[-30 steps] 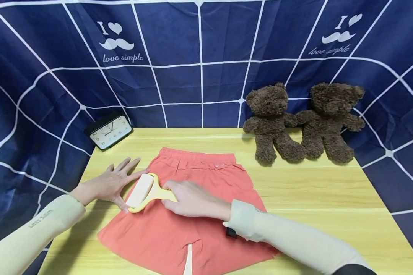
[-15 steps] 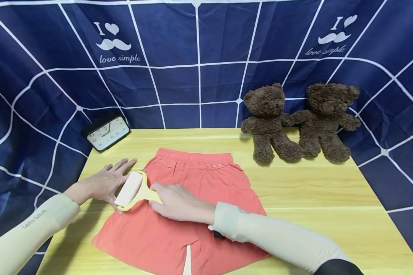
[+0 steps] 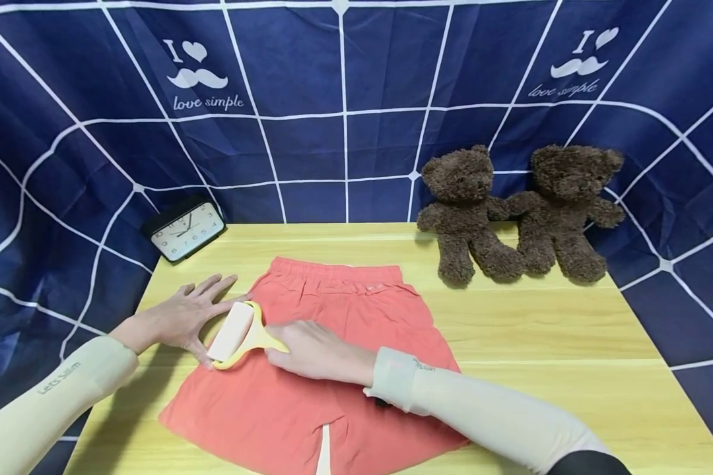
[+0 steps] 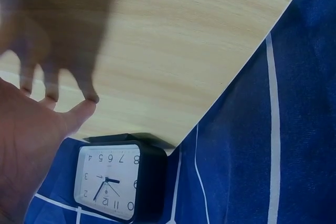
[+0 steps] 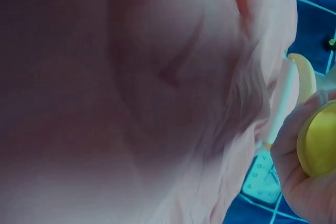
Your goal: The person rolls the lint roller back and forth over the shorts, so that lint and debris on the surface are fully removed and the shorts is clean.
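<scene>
Coral-red shorts (image 3: 333, 389) lie spread on the table, waistband away from me. My right hand (image 3: 317, 349) grips the yellow handle of a lint roller (image 3: 233, 332), its wide white roll lying over the left side of the shorts. In the right wrist view, the round yellow handle end (image 5: 321, 140) shows in the palm, with the white roll (image 5: 283, 98) beyond. My left hand (image 3: 184, 320) is spread flat at the shorts' left edge, thumb and forefinger on either side of the roll. The left wrist view shows its fingertips touching the wood.
A black-framed clock (image 3: 187, 231) stands at the table's back left corner. Two brown teddy bears (image 3: 460, 211) sit side by side at the back right. Behind and beside the wooden table (image 3: 541, 323) hangs a blue cloth (image 3: 309, 66) with white lines.
The lint roller and my right hand went left toward my left hand, then came back slightly right. My left hand stays spread at the shorts' edge.
</scene>
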Motion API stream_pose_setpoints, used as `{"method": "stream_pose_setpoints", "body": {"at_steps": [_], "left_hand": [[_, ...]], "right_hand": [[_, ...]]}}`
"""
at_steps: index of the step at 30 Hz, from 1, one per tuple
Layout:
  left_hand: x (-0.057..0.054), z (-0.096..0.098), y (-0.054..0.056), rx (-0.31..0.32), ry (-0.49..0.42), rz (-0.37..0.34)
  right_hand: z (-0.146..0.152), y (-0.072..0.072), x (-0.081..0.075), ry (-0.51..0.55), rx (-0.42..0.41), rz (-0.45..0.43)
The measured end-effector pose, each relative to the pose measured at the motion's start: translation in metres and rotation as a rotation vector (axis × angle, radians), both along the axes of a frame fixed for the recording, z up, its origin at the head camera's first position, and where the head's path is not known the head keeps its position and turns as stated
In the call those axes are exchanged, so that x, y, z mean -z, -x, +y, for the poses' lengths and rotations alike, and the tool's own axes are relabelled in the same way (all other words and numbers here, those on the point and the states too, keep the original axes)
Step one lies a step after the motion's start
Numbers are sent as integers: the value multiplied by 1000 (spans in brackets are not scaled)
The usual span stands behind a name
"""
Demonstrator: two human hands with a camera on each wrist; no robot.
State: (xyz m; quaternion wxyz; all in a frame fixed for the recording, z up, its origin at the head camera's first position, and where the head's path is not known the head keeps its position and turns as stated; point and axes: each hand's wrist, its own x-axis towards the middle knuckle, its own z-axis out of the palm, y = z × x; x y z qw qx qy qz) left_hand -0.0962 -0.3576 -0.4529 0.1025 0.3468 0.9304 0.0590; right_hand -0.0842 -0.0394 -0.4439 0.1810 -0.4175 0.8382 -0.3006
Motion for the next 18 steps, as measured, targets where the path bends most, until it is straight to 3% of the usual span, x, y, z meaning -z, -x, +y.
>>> {"method": "stream_pose_setpoints", "body": {"at_steps": [9, 18], "left_hand": [[-7, 6, -3, -76, 7, -122], [-6, 7, -3, -99, -17, -155]], "right_hand": [[23, 4, -4, -13, -17, -54], [49, 10, -7, -33, -70, -55]]}}
